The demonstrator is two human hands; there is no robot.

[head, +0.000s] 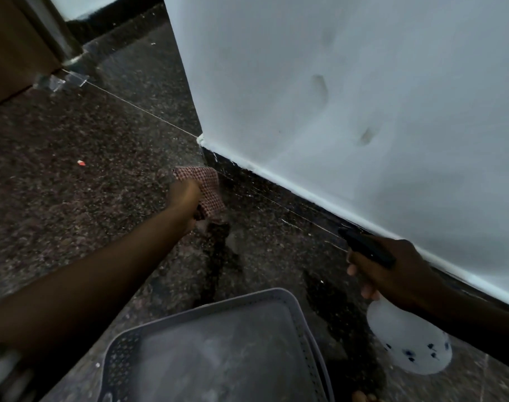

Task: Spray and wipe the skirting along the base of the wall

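Observation:
A dark skirting with white paint flecks runs along the base of the pale wall, from the wall's corner down to the right. My left hand is shut on a red-and-white checked cloth, held against the skirting close to the corner. My right hand grips a translucent white spray bottle with a black trigger head, its nozzle pointing along the skirting toward the cloth. Wet dark patches lie on the floor below the cloth.
The floor is dark speckled stone. A grey stool or tray with a perforated rim sits right below me. A brown door and metal post stand at the top left. A small red scrap lies on the floor.

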